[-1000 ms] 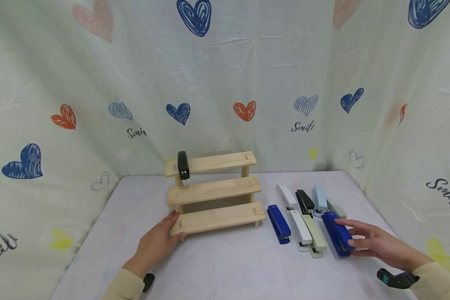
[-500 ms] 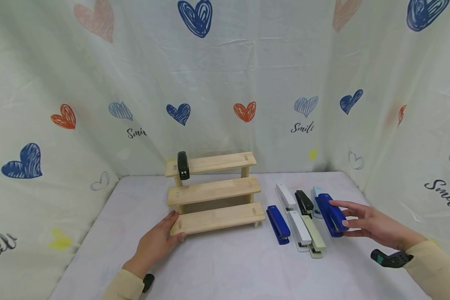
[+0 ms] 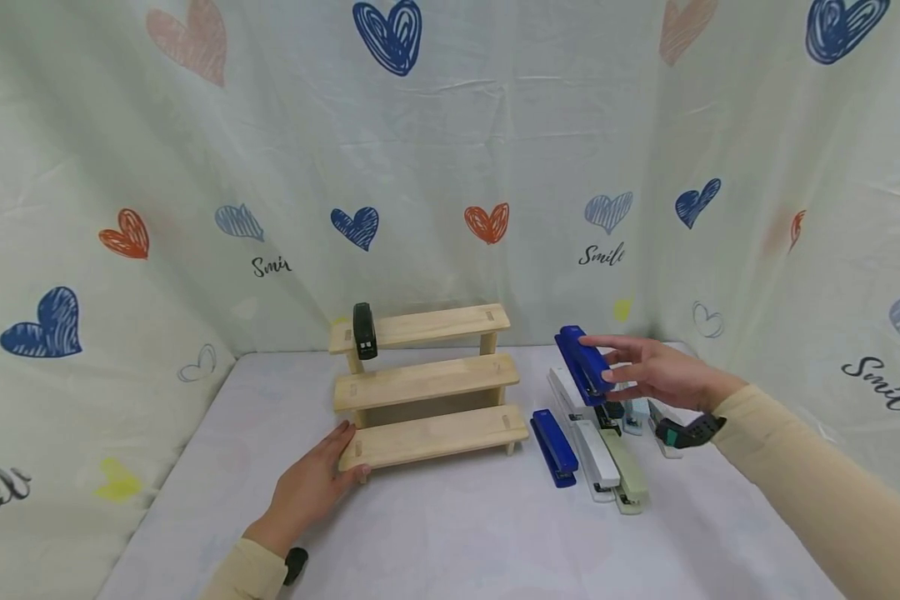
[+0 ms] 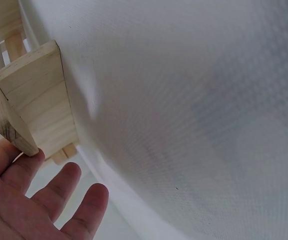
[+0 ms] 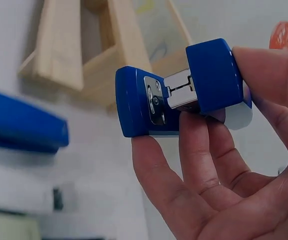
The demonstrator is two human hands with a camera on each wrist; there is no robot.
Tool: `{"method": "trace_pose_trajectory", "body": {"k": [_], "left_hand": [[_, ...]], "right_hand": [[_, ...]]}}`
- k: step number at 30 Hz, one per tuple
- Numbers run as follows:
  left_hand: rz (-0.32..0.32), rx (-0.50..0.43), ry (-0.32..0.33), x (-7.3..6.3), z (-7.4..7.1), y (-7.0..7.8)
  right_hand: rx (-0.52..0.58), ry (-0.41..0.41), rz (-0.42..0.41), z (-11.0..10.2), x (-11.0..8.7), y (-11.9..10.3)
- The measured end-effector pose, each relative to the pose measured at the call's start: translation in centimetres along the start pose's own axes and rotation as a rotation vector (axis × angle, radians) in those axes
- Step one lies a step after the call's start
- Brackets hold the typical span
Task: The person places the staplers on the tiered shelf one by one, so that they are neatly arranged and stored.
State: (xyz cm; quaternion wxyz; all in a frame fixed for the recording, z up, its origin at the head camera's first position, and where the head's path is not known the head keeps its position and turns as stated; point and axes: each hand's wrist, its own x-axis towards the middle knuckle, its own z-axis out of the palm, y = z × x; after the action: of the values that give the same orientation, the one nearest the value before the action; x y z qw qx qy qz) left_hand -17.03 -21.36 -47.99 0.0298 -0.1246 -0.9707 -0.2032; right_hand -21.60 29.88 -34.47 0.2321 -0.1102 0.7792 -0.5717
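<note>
Left hand (image 3: 309, 490) and right hand (image 3: 663, 375) are well apart in the head view, the left gripping the near left end of a three-tier wooden stand (image 3: 435, 437), the right clasping a blue stapler (image 3: 585, 364) above the worktop (image 3: 450, 542), right of the frame's centre. At lower right lie a second blue stapler (image 3: 554, 448), two white staplers (image 3: 597, 457) and a pale green stapler (image 3: 626, 471), while a black stapler (image 3: 364, 331) sits on the top tier's left end.

Seen from the left wrist, fingertips touch the stand's edge at the frame's left.

Seen from the right wrist, thumb and fingers pinch the blue stapler near centre, its mouth gaping; the second blue stapler blurs at the left edge, the stand at upper left.
</note>
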Motion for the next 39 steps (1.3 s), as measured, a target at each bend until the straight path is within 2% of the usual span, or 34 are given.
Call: {"method": "trace_pose_trajectory", "body": {"k": [10,19,29,34,39], "left_hand": [[0.016,-0.004,0.005,-0.1,-0.1,0.1],[0.015,0.001,0.002,0.0,-0.1,0.0],[0.017,-0.001,0.003,0.0,-0.2,0.0],[0.016,-0.005,0.007,-0.1,-0.3,0.2],[0.017,-0.003,0.005,-0.1,-0.3,0.1]], "right_hand": [[0.051,-0.068,0.008,3.9,7.5,-5.7],[0.135,-0.09,0.032,7.8,12.6,-9.7],[0.146,-0.036,0.133,12.6,16.9,-12.5],[0.137,-0.009,0.138,14.4,18.3,-13.0],[0.157,-0.022,0.146,15.3,19.1,-12.9]]}}
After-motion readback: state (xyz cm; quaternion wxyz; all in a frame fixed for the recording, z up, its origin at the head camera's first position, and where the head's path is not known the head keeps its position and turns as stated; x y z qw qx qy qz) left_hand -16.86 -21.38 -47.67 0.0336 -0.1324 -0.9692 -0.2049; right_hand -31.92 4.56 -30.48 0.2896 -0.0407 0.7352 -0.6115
